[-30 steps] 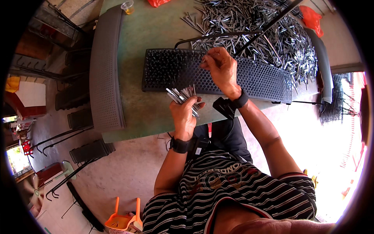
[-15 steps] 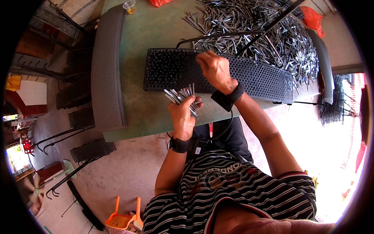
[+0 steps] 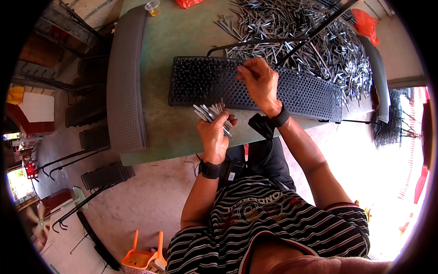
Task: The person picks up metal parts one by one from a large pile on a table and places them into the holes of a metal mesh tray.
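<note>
My left hand [image 3: 214, 132] is closed round a bundle of thin metal strips [image 3: 208, 112], their ends sticking out above the fingers. Beyond it lies a long black perforated tray [image 3: 296, 93] with rows of round holes. Many upright strips [image 3: 194, 75] fill its left part, while holes at the right show bare. Over the tray's middle is my right hand [image 3: 261, 84], thumb and fingers pinched together. Whatever sits in the pinch is too small to make out.
A big heap of loose metal strips [image 3: 305, 36] covers the table's far right. Black bent rods [image 3: 258, 42] cross behind the tray. A grey perforated panel [image 3: 125, 86] edges the green table [image 3: 178, 132] at left, near a small plastic cup [image 3: 153, 7]. An orange chair [image 3: 142, 258] stands lower left.
My right hand has shifted slightly to the right over the tray and turned, with fingertips still together. My left hand stays in place with its bundle, which has changed a little at the top.
</note>
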The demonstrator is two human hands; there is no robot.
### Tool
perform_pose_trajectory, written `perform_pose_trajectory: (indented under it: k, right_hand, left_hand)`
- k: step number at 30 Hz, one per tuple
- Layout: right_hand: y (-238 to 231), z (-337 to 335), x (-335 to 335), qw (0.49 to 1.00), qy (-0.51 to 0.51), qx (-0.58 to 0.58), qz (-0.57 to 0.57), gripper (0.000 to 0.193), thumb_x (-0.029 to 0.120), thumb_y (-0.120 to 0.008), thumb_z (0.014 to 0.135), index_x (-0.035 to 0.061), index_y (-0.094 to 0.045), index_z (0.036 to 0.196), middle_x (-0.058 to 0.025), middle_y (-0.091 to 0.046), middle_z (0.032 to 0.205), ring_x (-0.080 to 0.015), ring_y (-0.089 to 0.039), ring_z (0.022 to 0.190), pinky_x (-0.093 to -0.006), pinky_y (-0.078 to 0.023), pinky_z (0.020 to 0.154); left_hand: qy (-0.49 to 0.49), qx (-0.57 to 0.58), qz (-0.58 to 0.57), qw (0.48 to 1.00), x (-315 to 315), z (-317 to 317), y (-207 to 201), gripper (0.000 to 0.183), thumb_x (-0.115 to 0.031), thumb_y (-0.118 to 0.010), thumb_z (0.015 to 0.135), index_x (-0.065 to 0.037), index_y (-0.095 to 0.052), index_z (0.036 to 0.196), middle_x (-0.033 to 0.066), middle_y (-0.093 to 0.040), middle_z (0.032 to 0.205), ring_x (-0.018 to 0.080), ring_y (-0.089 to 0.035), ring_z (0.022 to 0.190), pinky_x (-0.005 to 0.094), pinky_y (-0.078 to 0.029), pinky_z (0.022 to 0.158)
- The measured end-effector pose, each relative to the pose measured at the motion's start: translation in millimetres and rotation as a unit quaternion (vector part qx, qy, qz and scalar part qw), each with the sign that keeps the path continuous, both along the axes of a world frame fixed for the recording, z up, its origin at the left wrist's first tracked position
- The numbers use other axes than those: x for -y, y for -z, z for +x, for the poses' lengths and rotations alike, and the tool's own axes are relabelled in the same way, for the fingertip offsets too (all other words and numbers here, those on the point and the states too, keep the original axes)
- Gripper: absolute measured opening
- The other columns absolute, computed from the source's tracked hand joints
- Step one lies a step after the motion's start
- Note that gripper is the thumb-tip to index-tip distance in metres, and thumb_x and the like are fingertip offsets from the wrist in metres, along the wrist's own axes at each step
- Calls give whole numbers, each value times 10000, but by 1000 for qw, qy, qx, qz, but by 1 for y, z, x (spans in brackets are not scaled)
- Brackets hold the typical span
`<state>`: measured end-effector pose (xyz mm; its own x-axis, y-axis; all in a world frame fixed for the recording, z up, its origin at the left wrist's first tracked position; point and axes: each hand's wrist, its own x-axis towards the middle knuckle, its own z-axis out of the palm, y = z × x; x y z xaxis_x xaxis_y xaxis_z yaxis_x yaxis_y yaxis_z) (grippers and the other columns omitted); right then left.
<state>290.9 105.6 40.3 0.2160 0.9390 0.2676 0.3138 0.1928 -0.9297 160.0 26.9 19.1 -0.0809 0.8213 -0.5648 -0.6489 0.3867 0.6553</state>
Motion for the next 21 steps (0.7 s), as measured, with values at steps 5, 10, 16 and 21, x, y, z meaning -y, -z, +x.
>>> perform_pose_trajectory:
  k: [5, 10, 16, 21]
  right_hand:
    - [7, -2, -6, 995, 3, 92, 44, 85, 33, -622, 829, 3, -550, 861, -91, -665, 706, -109, -661, 666, -220, -502, 557]
    - [22, -1, -11, 985, -28, 157, 61, 81, 89, -616, 832, 33, -561, 852, -151, -625, 666, -318, -628, 592, -327, -479, 500]
    - [13, 1, -14, 915, -40, 372, 149, 138, 149, -669, 813, 18, -627, 795, -111, -652, 678, -134, -622, 556, -287, -474, 515]
    - [-5, 0, 15, 965, -190, 76, -163, 187, 166, -688, 776, -16, -657, 749, -105, -646, 637, -125, -607, 537, -276, -471, 488]
  left_hand:
    - [-15, 8, -6, 1000, 1, -1, 0, 110, 62, -634, 752, 19, -593, 844, 83, -614, 735, 185, -585, 549, 316, -490, 475]
    - [-11, 2, 0, 1000, 1, -2, -1, 115, 56, -640, 755, 13, -595, 852, 77, -614, 734, 176, -578, 542, 314, -486, 469]
    - [5, -22, -2, 1000, 2, -4, -3, 147, 14, -657, 768, -12, -624, 909, 60, -617, 754, 160, -589, 574, 293, -489, 479]
    - [12, -16, -16, 1000, -1, -3, -8, 163, 16, -665, 760, -12, -628, 916, 60, -620, 757, 168, -590, 573, 302, -486, 473]
